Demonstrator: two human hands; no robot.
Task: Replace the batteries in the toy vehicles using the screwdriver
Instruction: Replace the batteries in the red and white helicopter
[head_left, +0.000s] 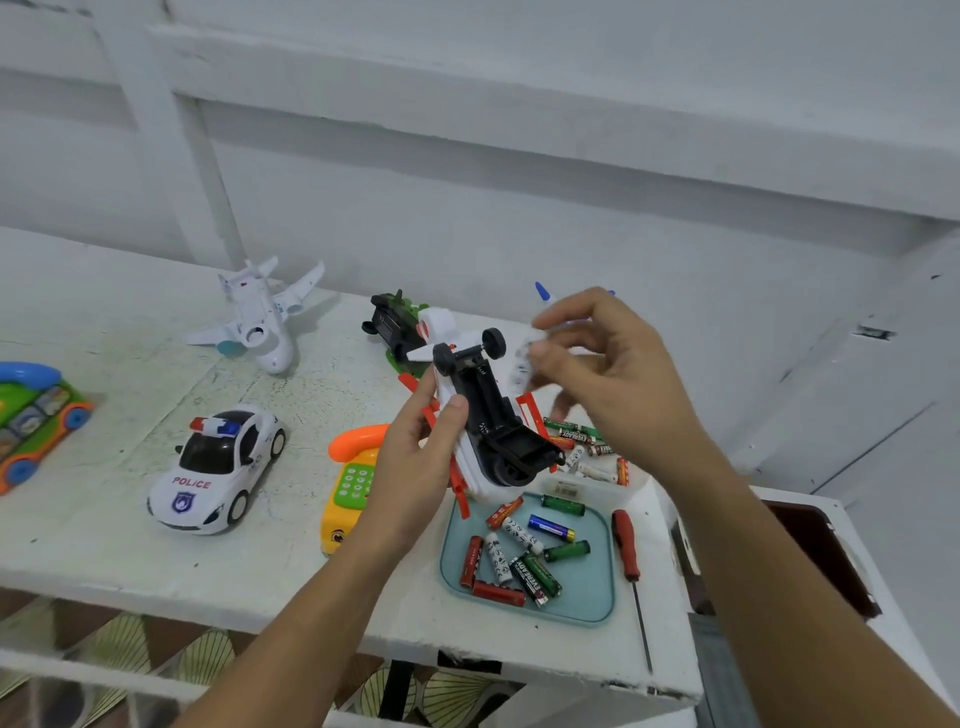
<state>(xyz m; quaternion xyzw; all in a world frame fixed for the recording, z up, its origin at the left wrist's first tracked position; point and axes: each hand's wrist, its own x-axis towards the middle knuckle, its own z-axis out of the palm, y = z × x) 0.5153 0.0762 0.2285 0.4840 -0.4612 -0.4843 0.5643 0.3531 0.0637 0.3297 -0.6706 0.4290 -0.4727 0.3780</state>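
The left hand (410, 467) grips an upturned white toy (488, 415) above the surface (130, 545), thumb on its near side and fingers curled round the far side. The toy's black underside faces up, with two black wheels at the far end and red parts along its flanks. A long recess in the underside looks open, though what is inside it cannot be told. The right hand (608, 374) hovers just beside the toy's far wheel, thumb and forefinger pinching a small white piece (524, 358) too blurred to identify; its other fingers are loosely curled. Below the toy a teal tray (602, 613) holds loose batteries (530, 577) in red, green, white and blue. More batteries lie in a clear box (597, 480) behind it. The screwdriver (626, 545), red-handled, lies on the surface just right of the tray with its shaft pointing to the near edge. To the left are an orange and yellow phone (353, 483) and a police car (218, 467). A white plane (260, 317) sits farther back, and a green and black toy (395, 327) lies behind the held one.
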